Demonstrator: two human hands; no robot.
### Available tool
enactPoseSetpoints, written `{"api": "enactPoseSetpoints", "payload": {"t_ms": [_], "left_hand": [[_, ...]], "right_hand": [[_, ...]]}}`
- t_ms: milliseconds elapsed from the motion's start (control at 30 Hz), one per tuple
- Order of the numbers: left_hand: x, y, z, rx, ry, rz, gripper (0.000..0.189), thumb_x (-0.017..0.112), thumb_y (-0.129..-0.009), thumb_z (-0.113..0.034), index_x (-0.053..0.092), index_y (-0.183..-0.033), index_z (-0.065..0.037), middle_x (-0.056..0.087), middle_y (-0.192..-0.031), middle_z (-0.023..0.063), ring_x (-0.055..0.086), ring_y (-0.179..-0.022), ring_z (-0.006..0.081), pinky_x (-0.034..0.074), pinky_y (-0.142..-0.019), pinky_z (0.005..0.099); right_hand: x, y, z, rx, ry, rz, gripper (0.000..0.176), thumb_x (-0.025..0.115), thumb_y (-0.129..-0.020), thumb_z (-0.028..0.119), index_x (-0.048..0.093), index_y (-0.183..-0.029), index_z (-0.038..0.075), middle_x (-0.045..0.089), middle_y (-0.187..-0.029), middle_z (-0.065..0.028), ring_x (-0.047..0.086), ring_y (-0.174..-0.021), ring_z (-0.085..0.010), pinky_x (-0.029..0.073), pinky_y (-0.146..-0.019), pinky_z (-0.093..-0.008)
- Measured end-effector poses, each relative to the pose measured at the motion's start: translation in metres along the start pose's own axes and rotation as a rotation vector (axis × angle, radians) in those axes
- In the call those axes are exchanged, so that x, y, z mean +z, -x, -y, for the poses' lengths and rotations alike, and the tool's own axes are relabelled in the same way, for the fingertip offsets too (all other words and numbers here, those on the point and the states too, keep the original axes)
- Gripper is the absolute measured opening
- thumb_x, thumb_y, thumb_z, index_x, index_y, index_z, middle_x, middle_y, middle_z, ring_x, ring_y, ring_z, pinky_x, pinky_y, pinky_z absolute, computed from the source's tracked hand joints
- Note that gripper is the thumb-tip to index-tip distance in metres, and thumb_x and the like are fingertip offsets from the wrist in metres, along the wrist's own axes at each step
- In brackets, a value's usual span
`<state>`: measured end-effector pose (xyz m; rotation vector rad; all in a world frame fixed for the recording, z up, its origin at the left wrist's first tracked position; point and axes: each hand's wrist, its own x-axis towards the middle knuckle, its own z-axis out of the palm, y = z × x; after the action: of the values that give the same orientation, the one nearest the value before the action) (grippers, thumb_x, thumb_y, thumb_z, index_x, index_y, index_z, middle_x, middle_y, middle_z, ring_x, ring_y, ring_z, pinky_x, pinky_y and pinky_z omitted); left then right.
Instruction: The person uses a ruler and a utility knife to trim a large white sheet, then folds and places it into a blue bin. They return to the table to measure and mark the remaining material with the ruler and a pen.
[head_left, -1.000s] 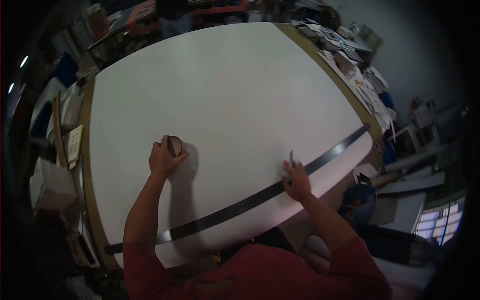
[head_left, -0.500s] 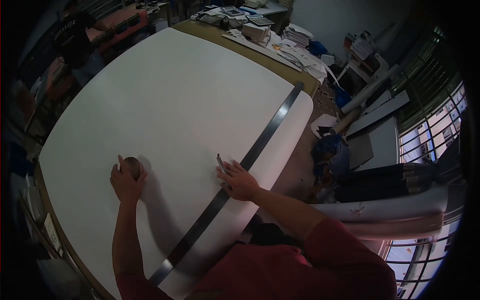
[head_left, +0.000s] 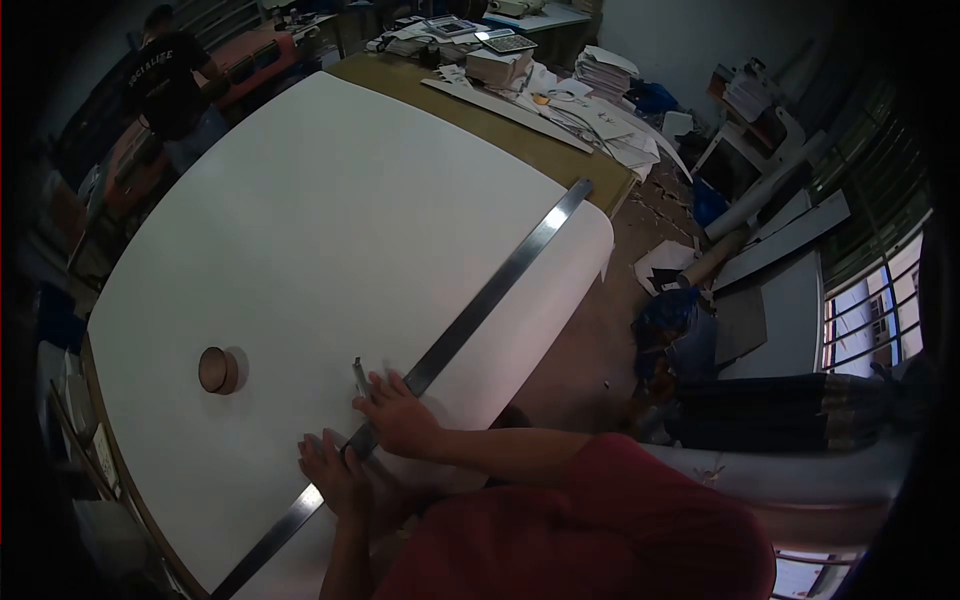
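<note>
In the head view, the left hand (head_left: 337, 480) lies with fingers spread at the metal strip (head_left: 475, 310); the right hand (head_left: 397, 420), just beside it, pinches a slim tool (head_left: 360, 376), its forearm reaching across from the side. The strip runs diagonally over the white sheet (head_left: 290, 220). The brown ring (head_left: 213, 371), in the left hand's grasp earlier, now sits alone on the sheet. Papers (head_left: 610, 125) crowd the table (head_left: 400, 80) beyond; a person in a black shirt (head_left: 170, 85) stands past the sheet's far side.
</note>
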<state>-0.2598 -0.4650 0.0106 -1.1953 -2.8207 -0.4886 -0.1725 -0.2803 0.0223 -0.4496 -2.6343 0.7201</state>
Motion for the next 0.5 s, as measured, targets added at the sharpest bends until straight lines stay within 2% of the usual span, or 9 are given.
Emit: {"api": "enactPoseSetpoints", "payload": {"t_ms": [33, 133, 200, 267, 333, 367, 400, 467, 500], "left_hand": [[0.003, -0.001, -0.001, -0.029, -0.059, -0.012, 0.052, 0.056, -0.102, -0.025, 0.049, -0.149, -0.003, 0.037, -0.158, 0.0296, 0.03, -0.15, 0.0487, 0.022, -0.123, 0.0626], [0.004, -0.004, -0.011, -0.099, -0.131, -0.018, 0.05, 0.052, -0.104, -0.025, 0.05, -0.149, -0.002, 0.039, -0.157, 0.0308, 0.031, -0.15, 0.0484, 0.026, -0.122, 0.0593], [-0.001, -0.004, -0.018, -0.114, -0.031, -0.05, 0.049, 0.052, -0.105, -0.025, 0.051, -0.148, -0.002, 0.04, -0.157, 0.031, 0.034, -0.148, 0.0485, 0.029, -0.121, 0.0573], [-0.002, -0.008, -0.024, -0.115, -0.059, -0.071, 0.048, 0.052, -0.105, -0.025, 0.052, -0.147, -0.001, 0.04, -0.157, 0.0308, 0.036, -0.147, 0.0482, 0.03, -0.121, 0.0566], [-0.002, -0.003, -0.026, -0.117, -0.096, -0.066, 0.047, 0.051, -0.106, -0.025, 0.052, -0.147, -0.001, 0.041, -0.157, 0.0305, 0.037, -0.146, 0.0479, 0.031, -0.12, 0.0559], [-0.002, -0.003, -0.026, -0.134, -0.095, -0.063, 0.047, 0.051, -0.106, -0.025, 0.053, -0.146, 0.0, 0.041, -0.157, 0.0304, 0.038, -0.146, 0.0479, 0.031, -0.12, 0.0558], [-0.001, -0.004, -0.026, -0.147, -0.089, -0.063, 0.047, 0.051, -0.106, -0.026, 0.054, -0.145, 0.0, 0.041, -0.157, 0.0303, 0.038, -0.146, 0.0478, 0.031, -0.12, 0.0556], [-0.003, -0.006, -0.026, -0.155, -0.084, -0.056, 0.047, 0.052, -0.106, -0.026, 0.054, -0.145, 0.001, 0.042, -0.156, 0.0301, 0.038, -0.146, 0.0479, 0.031, -0.12, 0.0557], [-0.003, -0.007, -0.026, -0.166, -0.084, -0.045, 0.048, 0.052, -0.105, -0.026, 0.054, -0.144, 0.002, 0.042, -0.156, 0.0298, 0.038, -0.146, 0.0481, 0.031, -0.12, 0.0558]], "right_hand": [[0.003, 0.002, -0.004, -0.013, -0.013, 0.0, 0.044, 0.071, -0.09, 0.016, 0.055, -0.131, 0.01, 0.062, -0.134, -0.0216, 0.046, -0.144, -0.0395, 0.027, -0.123, -0.0589], [-0.011, 0.006, -0.031, -0.086, -0.417, -0.076, 0.043, 0.072, -0.086, 0.009, 0.058, -0.128, 0.009, 0.064, -0.126, -0.0219, 0.052, -0.135, -0.0414, 0.039, -0.114, -0.057], [-0.038, 0.006, -0.051, -0.052, -0.803, -0.118, 0.039, 0.073, -0.083, 0.003, 0.064, -0.12, 0.009, 0.064, -0.114, -0.0207, 0.059, -0.119, -0.0407, 0.049, -0.099, -0.0516], [-0.091, -0.003, -0.1, -0.107, -0.572, -0.248, 0.031, 0.076, -0.084, 0.003, 0.069, -0.114, 0.009, 0.061, -0.103, -0.0186, 0.06, -0.103, -0.0378, 0.051, -0.085, -0.0463], [-0.137, -0.017, -0.183, -0.084, -0.343, -0.363, 0.03, 0.077, -0.083, 0.003, 0.072, -0.111, 0.01, 0.06, -0.1, -0.0175, 0.059, -0.097, -0.0371, 0.051, -0.083, -0.043], [-0.167, -0.026, -0.229, 0.029, -0.268, -0.338, 0.029, 0.076, -0.084, 0.006, 0.071, -0.111, 0.013, 0.06, -0.101, -0.0166, 0.058, -0.1, -0.038, 0.051, -0.083, -0.0478], [-0.19, -0.035, -0.278, 0.079, -0.136, -0.464, 0.031, 0.075, -0.083, 0.004, 0.07, -0.112, 0.012, 0.06, -0.101, -0.0166, 0.058, -0.099, -0.0377, 0.05, -0.082, -0.0477], [-0.25, -0.046, -0.366, 0.272, -0.001, -0.508, 0.031, 0.073, -0.083, -0.003, 0.071, -0.112, 0.01, 0.06, -0.106, -0.0192, 0.058, -0.101, -0.0392, 0.052, -0.085, -0.0449], [-0.271, -0.047, -0.415, 0.263, 0.092, -0.555, 0.037, 0.071, -0.081, -0.004, 0.069, -0.115, 0.01, 0.061, -0.108, -0.0202, 0.059, -0.104, -0.0411, 0.052, -0.088, -0.0471]]}}
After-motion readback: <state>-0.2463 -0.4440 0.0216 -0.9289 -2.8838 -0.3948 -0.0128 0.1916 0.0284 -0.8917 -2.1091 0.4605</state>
